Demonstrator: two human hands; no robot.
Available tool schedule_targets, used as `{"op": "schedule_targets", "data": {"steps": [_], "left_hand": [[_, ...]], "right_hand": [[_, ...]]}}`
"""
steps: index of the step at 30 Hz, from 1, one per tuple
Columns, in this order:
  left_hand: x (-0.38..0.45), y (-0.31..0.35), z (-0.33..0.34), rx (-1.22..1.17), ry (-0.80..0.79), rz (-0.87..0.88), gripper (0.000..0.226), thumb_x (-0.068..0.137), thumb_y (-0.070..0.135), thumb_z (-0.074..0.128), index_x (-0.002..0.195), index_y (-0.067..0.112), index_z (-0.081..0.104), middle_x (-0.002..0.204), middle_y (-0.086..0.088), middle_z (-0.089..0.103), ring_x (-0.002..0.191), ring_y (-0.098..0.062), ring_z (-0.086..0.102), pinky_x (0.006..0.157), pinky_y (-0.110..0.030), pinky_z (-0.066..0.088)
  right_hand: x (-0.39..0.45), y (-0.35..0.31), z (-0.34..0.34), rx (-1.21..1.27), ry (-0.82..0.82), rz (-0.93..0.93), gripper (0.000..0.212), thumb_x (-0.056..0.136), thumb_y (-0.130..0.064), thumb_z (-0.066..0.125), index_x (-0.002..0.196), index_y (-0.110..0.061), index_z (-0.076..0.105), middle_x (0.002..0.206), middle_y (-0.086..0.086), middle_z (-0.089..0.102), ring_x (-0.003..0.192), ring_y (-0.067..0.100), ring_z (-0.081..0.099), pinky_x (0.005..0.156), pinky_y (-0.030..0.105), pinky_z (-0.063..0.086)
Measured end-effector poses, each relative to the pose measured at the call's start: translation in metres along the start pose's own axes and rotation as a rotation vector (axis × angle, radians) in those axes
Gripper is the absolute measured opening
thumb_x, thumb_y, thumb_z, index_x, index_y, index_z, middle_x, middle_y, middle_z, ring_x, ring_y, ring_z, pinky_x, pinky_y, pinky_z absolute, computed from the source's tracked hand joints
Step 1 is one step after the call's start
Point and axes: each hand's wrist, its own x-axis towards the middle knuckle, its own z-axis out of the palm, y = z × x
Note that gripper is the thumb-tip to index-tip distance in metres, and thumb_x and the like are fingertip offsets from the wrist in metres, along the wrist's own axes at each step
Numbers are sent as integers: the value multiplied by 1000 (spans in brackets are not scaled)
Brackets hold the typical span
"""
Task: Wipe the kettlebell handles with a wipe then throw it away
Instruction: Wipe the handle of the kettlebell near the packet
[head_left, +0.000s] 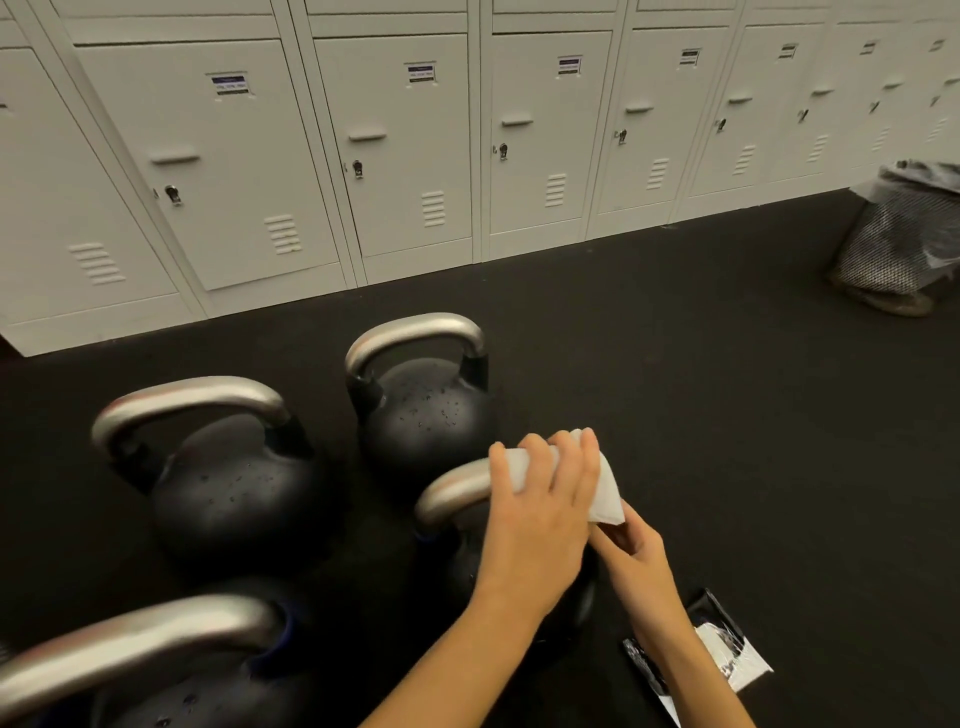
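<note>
We see the white wipe (597, 493) draped over the near kettlebell's handle (452, 491), our left hand (540, 499) clamping it there and hiding most of the handle. Our right hand (631, 545) pinches its lower corner. The bin (898, 239) is blurred, cut off.

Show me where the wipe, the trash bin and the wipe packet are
wipe (605, 493): head view, on the white sheet's free flap beside the fingers.
trash bin (893, 244): head view, on its mesh side wall.
wipe packet (727, 657): head view, on the white face of the torn wrapper on the floor.
</note>
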Motion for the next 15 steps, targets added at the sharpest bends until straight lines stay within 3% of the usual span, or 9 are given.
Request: {"op": "schedule_targets", "data": {"steps": [4, 8, 11, 13, 15], "left_hand": [[14, 20, -4, 141, -128, 97, 61, 87, 35, 54, 139, 5, 38, 130, -17, 43, 120, -39, 42, 100, -61, 31], [20, 27, -4, 371, -167, 299, 43, 94, 30, 44, 130, 6, 46, 124, -19, 43, 122, -39, 41, 103, -59, 32], [20, 20, -1, 300, -113, 319, 43, 94, 31, 46, 131, 9, 46, 129, -15, 45, 125, -36, 41, 105, -59, 32], [15, 11, 2, 216, -58, 276, 49, 90, 33, 52, 133, 11, 44, 132, -12, 45, 127, -34, 40, 105, -64, 25], [8, 0, 5, 166, 47, 238, 61, 83, 35, 58, 137, 15, 40, 134, -9, 43, 126, -33, 40, 104, -67, 16]], "right_hand": [[-1, 5, -2, -72, 42, 71, 18, 90, -3, 62, 102, -17, 65, 91, 0, 73, 88, 12, 70, 66, 20, 52], [1, 12, -3, -133, 62, 92, 18, 88, 4, 60, 94, -14, 62, 88, 5, 68, 84, 16, 66, 59, 18, 48], [1, 12, -3, -147, 54, 55, 21, 89, 6, 58, 97, -13, 64, 92, 7, 71, 89, 21, 68, 68, 24, 54], [0, 10, -3, -115, 25, 13, 23, 90, 4, 58, 106, -10, 66, 92, 6, 74, 92, 20, 70, 79, 33, 58], [-1, 7, -2, -55, 6, -27, 30, 89, 2, 60, 115, -12, 65, 101, 4, 75, 97, 15, 71, 84, 32, 58]]}}
